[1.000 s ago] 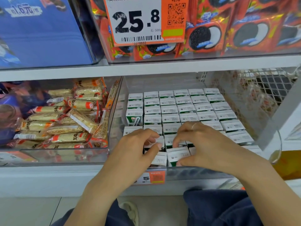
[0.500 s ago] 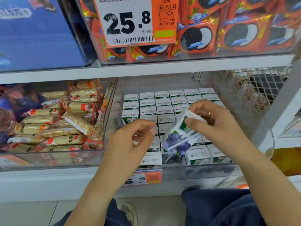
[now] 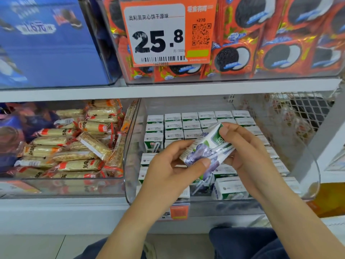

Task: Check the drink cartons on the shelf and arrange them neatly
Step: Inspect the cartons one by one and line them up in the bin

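Observation:
A small white and green drink carton [image 3: 206, 146] with blueberries printed on it is lifted out and tilted above the bin. My left hand [image 3: 171, 171] grips its lower end with the thumb across the front. My right hand [image 3: 246, 152] pinches its upper end. Below and behind, several rows of the same cartons [image 3: 190, 120] stand upright in a clear plastic bin [image 3: 130, 157] on the lower shelf. A gap shows in the front row where another carton [image 3: 230, 187] stands beside it.
A neighbouring clear bin [image 3: 74, 186] on the left holds several wrapped snack bars. The white shelf board [image 3: 168, 90] above carries cookie packs and an orange price tag [image 3: 168, 32] reading 25.8. A wire mesh panel [image 3: 302, 113] closes the right side.
My right hand pulled one carton out of the front rows and raised it. My left hand rose from the cartons and took hold of its lower end.

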Available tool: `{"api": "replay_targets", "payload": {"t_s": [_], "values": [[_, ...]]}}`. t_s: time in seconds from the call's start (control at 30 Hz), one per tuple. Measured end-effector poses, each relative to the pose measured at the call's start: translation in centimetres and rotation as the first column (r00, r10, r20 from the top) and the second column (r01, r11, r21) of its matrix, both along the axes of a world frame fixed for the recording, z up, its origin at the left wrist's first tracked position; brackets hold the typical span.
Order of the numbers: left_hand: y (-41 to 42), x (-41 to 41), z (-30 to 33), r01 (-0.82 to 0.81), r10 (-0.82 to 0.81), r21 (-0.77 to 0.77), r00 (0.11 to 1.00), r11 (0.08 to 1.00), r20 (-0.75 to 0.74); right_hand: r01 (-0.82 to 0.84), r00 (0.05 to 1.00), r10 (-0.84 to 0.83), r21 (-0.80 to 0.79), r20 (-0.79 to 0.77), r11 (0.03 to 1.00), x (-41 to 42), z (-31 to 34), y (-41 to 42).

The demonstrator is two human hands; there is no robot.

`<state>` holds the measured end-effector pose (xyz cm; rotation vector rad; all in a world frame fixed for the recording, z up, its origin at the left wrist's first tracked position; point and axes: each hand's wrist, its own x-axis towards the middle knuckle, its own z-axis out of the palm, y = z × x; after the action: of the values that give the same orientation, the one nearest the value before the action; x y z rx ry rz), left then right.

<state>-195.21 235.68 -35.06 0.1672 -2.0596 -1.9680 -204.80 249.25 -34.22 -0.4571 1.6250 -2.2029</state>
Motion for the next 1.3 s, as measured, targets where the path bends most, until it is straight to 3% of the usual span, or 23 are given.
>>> {"api": "replay_targets", "payload": {"t_s": [0.2, 0.33, 0.43, 0.5, 0.6, 0.9, 1.1, 1.3], "values": [[-0.2, 0.3, -0.3, -0.035, 0.032, -0.036, 0.998, 0.999, -0.063, -0.009, 1.000, 0.009, 0.083, -0.004, 0.997, 0.0, -0.5, -0.3], [-0.6, 0.6, -0.4, -0.032, 0.015, -0.265, 0.998, 0.964, -0.066, 0.011, 0.999, -0.008, 0.071, -0.038, 0.997, 0.7, -0.4, -0.3], [-0.6, 0.6, -0.6, -0.105, 0.076, -0.501, 0.994, 0.859, -0.078, 0.019, 0.999, -0.017, 0.081, -0.034, 0.997, 1.0, -0.7, -0.6], [-0.7, 0.5, -0.9, -0.120, 0.091, -0.538, 0.993, 0.834, -0.080, 0.017, 1.000, -0.015, 0.095, -0.025, 0.995, 1.1, -0.8, -0.8], [-0.9, 0.4, -1.0, -0.111, 0.078, -0.474, 0.993, 0.874, -0.088, 0.003, 1.000, 0.000, 0.114, -0.022, 0.993, 1.2, -0.8, -0.9], [-1.3, 0.6, -0.7, -0.144, 0.114, -0.472, 0.989, 0.870, -0.092, -0.055, 0.998, 0.059, 0.122, -0.028, 0.991, 1.3, -0.8, -0.8], [-1.4, 0.4, 0.3, -0.110, 0.105, -0.080, 0.992, 0.991, -0.070, -0.215, 0.976, 0.216, 0.045, -0.013, 0.976, 0.9, -0.5, -0.5], [-1.4, 0.6, 0.2, -0.057, 0.054, -0.051, 0.996, 0.997, -0.069, -0.229, 0.973, 0.230, 0.054, -0.031, 0.972, 0.8, -0.4, -0.1]]}}
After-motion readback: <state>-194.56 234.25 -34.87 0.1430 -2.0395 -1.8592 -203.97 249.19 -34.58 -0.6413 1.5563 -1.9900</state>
